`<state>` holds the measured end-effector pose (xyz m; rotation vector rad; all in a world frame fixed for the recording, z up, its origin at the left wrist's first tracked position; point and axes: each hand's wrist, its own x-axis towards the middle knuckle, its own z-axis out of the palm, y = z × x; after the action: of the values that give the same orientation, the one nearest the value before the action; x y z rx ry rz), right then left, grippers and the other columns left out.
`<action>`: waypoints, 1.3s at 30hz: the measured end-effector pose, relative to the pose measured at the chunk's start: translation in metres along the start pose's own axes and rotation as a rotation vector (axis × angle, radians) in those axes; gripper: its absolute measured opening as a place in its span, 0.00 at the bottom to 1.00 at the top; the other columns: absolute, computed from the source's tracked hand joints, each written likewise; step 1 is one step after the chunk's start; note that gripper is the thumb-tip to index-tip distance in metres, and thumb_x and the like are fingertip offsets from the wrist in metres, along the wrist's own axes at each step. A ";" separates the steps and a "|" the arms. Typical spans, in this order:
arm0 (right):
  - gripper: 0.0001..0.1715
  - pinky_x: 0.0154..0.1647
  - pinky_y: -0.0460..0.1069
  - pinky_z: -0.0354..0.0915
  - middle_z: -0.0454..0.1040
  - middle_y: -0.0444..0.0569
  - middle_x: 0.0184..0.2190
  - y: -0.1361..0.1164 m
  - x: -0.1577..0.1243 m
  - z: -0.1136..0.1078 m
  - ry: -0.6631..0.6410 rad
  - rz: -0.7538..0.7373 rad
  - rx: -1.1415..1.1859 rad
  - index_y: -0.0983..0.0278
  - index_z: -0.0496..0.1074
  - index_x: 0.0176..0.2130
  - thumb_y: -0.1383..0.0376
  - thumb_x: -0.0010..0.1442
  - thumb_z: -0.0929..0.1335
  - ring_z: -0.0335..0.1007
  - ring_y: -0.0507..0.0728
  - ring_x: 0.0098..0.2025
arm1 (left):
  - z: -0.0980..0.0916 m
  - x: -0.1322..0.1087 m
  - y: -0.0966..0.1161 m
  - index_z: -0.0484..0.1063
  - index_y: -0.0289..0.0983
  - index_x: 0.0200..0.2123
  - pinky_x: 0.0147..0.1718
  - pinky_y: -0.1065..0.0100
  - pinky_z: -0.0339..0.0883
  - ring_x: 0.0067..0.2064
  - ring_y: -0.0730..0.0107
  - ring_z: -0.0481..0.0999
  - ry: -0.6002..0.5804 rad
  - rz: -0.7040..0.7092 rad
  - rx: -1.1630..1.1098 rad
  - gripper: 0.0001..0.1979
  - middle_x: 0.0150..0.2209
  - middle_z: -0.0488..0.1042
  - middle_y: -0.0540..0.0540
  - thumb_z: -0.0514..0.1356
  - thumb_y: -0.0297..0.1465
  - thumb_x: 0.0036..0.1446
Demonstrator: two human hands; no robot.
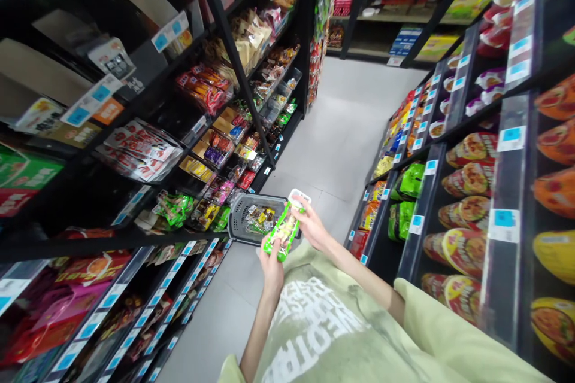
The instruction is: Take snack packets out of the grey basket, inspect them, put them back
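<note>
A long green snack packet (284, 231) with a printed or see-through middle is held in front of my shirt. My left hand (272, 264) pinches its lower end, thumb on top. At the upper end, the fingers of my right hand (311, 224) close on the packet. A small white rounded piece (300, 195) shows at my right fingertips; I cannot tell whether it belongs to the packet. Just beyond my hands, a grey shopping basket (237, 198) stands on the floor with several small packets (260, 218) inside, partly hidden by the held packet.
Dark shelves (238, 48) with bagged snacks and blue-white price tags line the left side. Tilted racks on the right hold noodle bowls (467, 213) and green packs (401, 220). The grey floor aisle (354, 108) leads to a back shelf with blue boxes (405, 40).
</note>
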<state>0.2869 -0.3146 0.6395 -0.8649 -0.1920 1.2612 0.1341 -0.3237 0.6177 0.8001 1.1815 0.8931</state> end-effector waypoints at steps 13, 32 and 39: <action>0.27 0.46 0.58 0.73 0.75 0.50 0.57 -0.003 -0.006 -0.007 -0.031 0.066 0.062 0.54 0.71 0.57 0.51 0.60 0.71 0.78 0.62 0.45 | 0.000 -0.009 -0.005 0.70 0.37 0.42 0.33 0.67 0.73 0.31 0.69 0.78 0.007 -0.145 -0.167 0.23 0.36 0.78 0.47 0.72 0.37 0.45; 0.29 0.49 0.59 0.72 0.75 0.50 0.57 -0.007 -0.004 -0.013 -0.025 0.041 0.051 0.56 0.70 0.58 0.52 0.61 0.71 0.78 0.62 0.45 | 0.004 -0.005 -0.005 0.71 0.37 0.42 0.33 0.69 0.72 0.29 0.73 0.76 -0.020 -0.129 -0.193 0.22 0.35 0.77 0.49 0.72 0.36 0.45; 0.27 0.49 0.57 0.72 0.76 0.49 0.56 -0.002 -0.002 -0.012 -0.032 0.044 0.036 0.55 0.70 0.58 0.55 0.60 0.71 0.78 0.60 0.45 | 0.001 -0.003 -0.005 0.71 0.38 0.41 0.33 0.69 0.72 0.31 0.71 0.77 0.013 -0.115 -0.200 0.22 0.34 0.77 0.48 0.73 0.38 0.45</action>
<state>0.2951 -0.3219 0.6333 -0.8224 -0.1758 1.3158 0.1353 -0.3285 0.6149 0.5603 1.1182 0.9058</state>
